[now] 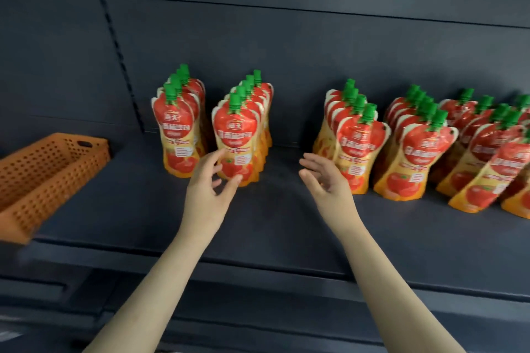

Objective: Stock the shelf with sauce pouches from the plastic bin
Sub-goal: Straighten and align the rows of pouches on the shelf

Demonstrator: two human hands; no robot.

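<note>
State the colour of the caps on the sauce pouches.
Green caps, seen best in head view.

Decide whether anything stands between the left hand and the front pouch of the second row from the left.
Nothing visible does: the left hand lies open directly before that front pouch, thumb near its base.

The sauce pouches are red and orange, with green caps and a tomato picture on the front. They stand upright on the dark shelf in rows that run from the back wall toward the front edge. Two rows stand close together, left of the middle. Next to them is a gap of bare shelf. More rows stand on the right side, one beside the other. The plastic bin is orange with many little holes. It sits at the left end of the shelf, apart from the pouches.
</note>
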